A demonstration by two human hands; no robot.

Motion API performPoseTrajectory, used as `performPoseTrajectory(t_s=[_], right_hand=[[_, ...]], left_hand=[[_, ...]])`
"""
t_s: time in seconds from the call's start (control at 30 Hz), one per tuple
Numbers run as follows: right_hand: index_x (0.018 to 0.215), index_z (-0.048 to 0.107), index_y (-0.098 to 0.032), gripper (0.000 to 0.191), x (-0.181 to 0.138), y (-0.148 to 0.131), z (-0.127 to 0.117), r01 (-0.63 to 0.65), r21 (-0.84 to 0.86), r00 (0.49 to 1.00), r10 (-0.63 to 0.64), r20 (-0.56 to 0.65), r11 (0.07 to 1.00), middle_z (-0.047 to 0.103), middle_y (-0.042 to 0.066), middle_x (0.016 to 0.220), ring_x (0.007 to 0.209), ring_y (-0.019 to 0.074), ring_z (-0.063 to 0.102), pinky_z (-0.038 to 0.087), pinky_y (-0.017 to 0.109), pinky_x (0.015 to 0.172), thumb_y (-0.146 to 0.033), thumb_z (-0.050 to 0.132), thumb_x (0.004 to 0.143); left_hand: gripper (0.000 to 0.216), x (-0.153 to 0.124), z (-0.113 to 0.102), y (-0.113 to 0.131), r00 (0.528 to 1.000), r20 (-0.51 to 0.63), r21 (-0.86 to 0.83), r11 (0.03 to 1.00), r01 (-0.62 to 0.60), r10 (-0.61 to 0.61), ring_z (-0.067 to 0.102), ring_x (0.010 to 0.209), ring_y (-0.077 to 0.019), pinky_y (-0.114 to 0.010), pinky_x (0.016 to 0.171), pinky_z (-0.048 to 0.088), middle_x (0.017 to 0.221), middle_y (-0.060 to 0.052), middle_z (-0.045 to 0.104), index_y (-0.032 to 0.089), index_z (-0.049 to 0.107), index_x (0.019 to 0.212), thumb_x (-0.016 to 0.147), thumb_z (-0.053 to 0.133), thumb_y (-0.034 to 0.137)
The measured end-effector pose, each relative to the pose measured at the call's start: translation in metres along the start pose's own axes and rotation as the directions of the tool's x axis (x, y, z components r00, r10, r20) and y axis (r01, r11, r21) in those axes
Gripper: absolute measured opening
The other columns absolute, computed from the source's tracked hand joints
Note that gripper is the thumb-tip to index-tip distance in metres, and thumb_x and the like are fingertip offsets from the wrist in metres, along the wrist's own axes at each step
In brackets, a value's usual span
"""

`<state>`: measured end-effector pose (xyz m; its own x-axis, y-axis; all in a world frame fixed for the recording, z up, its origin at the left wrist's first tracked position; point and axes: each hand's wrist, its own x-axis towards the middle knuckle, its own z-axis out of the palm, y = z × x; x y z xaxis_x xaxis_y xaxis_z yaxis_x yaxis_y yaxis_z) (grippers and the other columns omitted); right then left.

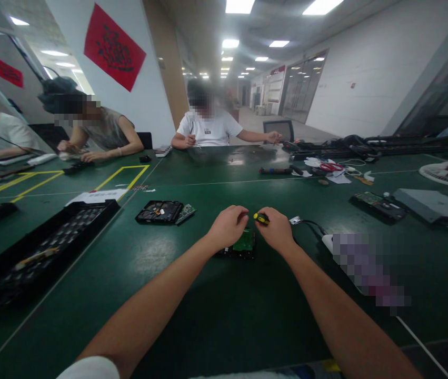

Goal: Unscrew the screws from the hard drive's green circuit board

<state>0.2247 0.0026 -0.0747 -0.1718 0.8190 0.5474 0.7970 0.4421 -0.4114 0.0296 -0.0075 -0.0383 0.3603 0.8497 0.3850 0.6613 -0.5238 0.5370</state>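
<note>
In the head view, the fingers of the right hand close round a yellow-and-black tool above the circuit-board device — set inward from the near edge of the table, presumably within both hands' reach. The left hand has its fingers curled over the device; their grip, I cannot tell.

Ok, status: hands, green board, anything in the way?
Right hand gripping yellow-and-black tool. Left hand curled, grip unclear. Green board near both hands; left hand blocks part of view.
</note>
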Motion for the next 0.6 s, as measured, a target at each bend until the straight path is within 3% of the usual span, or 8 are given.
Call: performPoseTrajectory(t_s=[0.13,0.3,0.47,0.6], right_hand=[[0.088,0.064,-0.024,0.008,-0.001,0.000,0.001,-0.015,-0.001,0.994,0.016,0.111,1.000,0.068,0.002,0.088,0.079,0.0183,0.061,0.042,0.028,0.070,-0.023,0.063,0.080],[0.079,0.061,-0.023,0.005,-0.002,-0.002,0.000,-0.083,-0.002,0.972,0.081,0.219,0.997,0.065,-0.001,0.073,0.065,0.0155,0.056,0.034,0.025,0.060,-0.026,0.065,0.081],[0.080,0.059,-0.022,0.010,-0.001,-0.002,-0.004,-0.117,0.026,0.965,0.107,0.238,0.993,0.063,-0.001,0.073,0.064,0.0140,0.054,0.031,0.024,0.059,-0.030,0.060,0.085],[0.083,0.058,-0.021,0.014,0.001,-0.001,-0.006,-0.154,0.018,0.952,0.143,0.269,0.988,0.064,0.000,0.075,0.066,0.0139,0.054,0.031,0.024,0.060,-0.033,0.059,0.088]], left_hand=[[0.040,-0.044,-0.001,0.000,0.997,-0.067,0.171,0.985,-0.010,0.022,0.053,0.118,-0.0288,-0.044,0.104,0.044,0.122,-0.013,0.060,0.018,0.060,0.125,0.092,0.055,0.039],[0.070,-0.092,0.002,-0.006,1.000,-0.020,0.260,0.966,0.002,0.004,0.039,0.135,-0.0344,-0.051,0.114,0.034,0.141,-0.014,0.046,0.024,0.046,0.142,0.081,0.065,0.054],[0.101,-0.096,0.011,-0.018,0.992,-0.074,0.317,0.941,0.120,-0.101,0.027,0.142,-0.0426,-0.060,0.116,0.023,0.152,-0.019,0.033,0.021,0.039,0.146,0.065,0.072,0.071],[0.097,-0.092,0.014,-0.026,0.989,-0.074,0.339,0.930,0.142,-0.124,0.029,0.142,-0.0415,-0.060,0.114,0.024,0.151,-0.020,0.034,0.020,0.039,0.146,0.069,0.069,0.071]])
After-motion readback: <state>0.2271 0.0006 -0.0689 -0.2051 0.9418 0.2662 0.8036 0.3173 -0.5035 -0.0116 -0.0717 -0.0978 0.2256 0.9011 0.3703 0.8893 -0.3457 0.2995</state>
